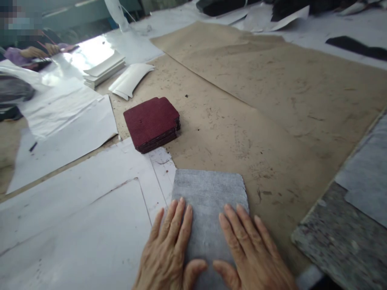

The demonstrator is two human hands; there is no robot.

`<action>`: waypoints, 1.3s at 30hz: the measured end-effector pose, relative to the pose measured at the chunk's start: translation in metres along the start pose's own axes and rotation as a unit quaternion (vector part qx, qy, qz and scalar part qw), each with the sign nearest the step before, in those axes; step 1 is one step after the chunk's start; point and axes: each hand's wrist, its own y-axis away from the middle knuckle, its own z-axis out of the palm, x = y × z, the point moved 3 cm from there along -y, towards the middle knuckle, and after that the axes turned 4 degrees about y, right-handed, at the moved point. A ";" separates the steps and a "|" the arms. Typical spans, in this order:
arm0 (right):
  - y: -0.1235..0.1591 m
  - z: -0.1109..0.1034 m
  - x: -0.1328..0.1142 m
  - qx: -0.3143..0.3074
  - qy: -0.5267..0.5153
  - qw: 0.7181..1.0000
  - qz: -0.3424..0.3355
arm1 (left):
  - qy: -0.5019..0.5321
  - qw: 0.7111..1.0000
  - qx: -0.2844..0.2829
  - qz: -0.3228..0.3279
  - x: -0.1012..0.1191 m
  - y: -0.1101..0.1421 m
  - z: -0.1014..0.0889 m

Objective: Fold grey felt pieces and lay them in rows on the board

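A grey rectangular fabric-like piece (pixel 208 189) with rounded far corners lies in front of me, partly on brown paper. On its left side my left hand (pixel 169 245) rests flat with fingers spread. My right hand (pixel 250 249) lies flat across its right side, thumb pointing inward. The two thumbs almost meet near the piece's close end, which runs out of the frame. Beyond the hands sits a stack of dark red ribbed pieces (pixel 152 123), with neither hand touching it.
White sheets (pixel 75 237) cover the left, and brown paper (pixel 229 133) spreads across the middle. A speckled felt board (pixel 341 241) with grey sheets (pixel 369 177) is at right. White card pieces (pixel 105 66) are stacked farther off. Another person's hands (pixel 39 51) are at far left.
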 end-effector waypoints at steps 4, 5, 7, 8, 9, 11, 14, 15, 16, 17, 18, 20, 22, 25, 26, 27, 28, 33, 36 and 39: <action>0.011 0.011 -0.004 -0.013 0.012 1.000 -0.022 | -0.029 0.999 -0.028 0.015 0.007 0.007 0.009; 0.012 0.012 -0.003 -0.010 0.013 1.000 -0.021 | -0.032 0.999 -0.024 0.013 0.007 0.008 0.009; 0.016 0.010 -0.002 -0.001 0.012 0.999 -0.031 | -0.031 0.999 -0.007 0.018 0.008 0.011 0.008; 0.018 0.009 -0.002 0.002 0.010 0.999 -0.040 | -0.028 0.999 -0.001 0.022 0.009 0.013 0.008; 0.020 0.008 -0.003 0.002 0.009 0.999 -0.047 | -0.025 0.999 0.001 0.025 0.010 0.016 0.008; 0.024 0.007 -0.006 -0.007 0.008 0.999 -0.051 | -0.017 1.000 -0.010 0.024 0.012 0.021 0.009; 0.028 0.006 -0.010 -0.029 -0.007 0.999 -0.036 | 0.019 0.999 -0.029 0.009 0.013 0.027 0.008; 0.027 0.004 -0.010 -0.020 -0.020 0.999 -0.024 | 0.045 0.999 -0.021 -0.004 0.012 0.027 0.006; 0.026 0.001 -0.009 -0.002 -0.033 0.999 -0.004 | 0.078 0.997 -0.003 -0.025 0.011 0.027 0.003; 0.025 -0.002 -0.008 0.020 -0.044 0.999 0.024 | 0.112 0.992 0.022 -0.058 0.008 0.025 0.000; 0.022 -0.004 -0.005 0.041 -0.047 0.996 0.060 | 0.144 0.983 0.047 -0.106 0.005 0.023 -0.003; 0.017 -0.007 0.002 0.057 -0.037 0.987 0.145 | 0.186 0.954 0.086 -0.218 -0.001 0.015 -0.007; 0.013 -0.003 0.008 0.032 -0.022 0.974 0.222 | 0.199 0.923 0.080 -0.321 -0.004 0.004 -0.008; 0.009 0.007 0.014 -0.009 -0.010 0.953 0.302 | 0.193 0.888 0.019 -0.418 -0.006 -0.014 -0.008; 0.008 0.010 0.016 -0.025 -0.008 0.947 0.320 | 0.192 0.877 -0.007 -0.441 -0.006 -0.019 -0.008; 0.008 0.013 0.018 -0.045 -0.010 0.941 0.334 | 0.193 0.865 -0.030 -0.462 -0.007 -0.023 -0.008; 0.007 0.015 0.019 -0.069 -0.017 0.934 0.349 | 0.197 0.853 -0.051 -0.481 -0.009 -0.026 -0.008; -0.001 0.015 0.023 -0.196 -0.090 0.873 0.437 | 0.209 0.801 -0.137 -0.544 -0.020 -0.032 -0.005; -0.010 0.009 0.015 -0.202 -0.067 0.869 0.447 | 0.189 0.814 -0.143 -0.530 -0.023 -0.025 -0.002; -0.010 0.004 0.004 -0.149 -0.050 0.879 0.451 | 0.190 0.859 -0.068 -0.471 -0.016 -0.021 0.002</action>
